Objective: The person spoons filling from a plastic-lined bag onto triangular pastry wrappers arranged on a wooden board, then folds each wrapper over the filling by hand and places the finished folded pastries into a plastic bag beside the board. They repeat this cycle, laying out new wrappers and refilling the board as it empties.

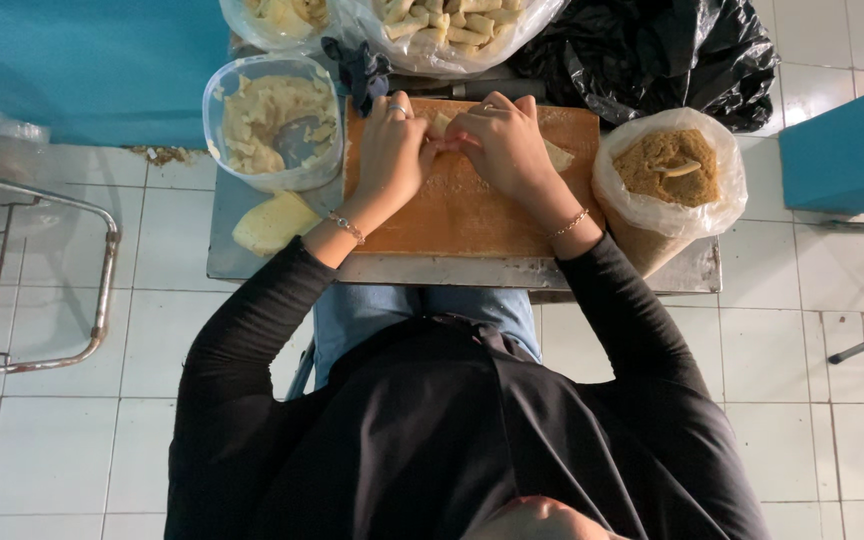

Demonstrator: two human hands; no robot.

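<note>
Wrapper (556, 155) pinched by both hands on wooden board (472, 215); crumb bag (668, 170) right.

two hands (392, 150), one cutting board (472, 215), three bags (667, 170)

A pale, thin pastry wrapper (556, 155) is lying flat on the far part of the wooden cutting board (472, 205), its middle being hidden, only corners showing.
</note>
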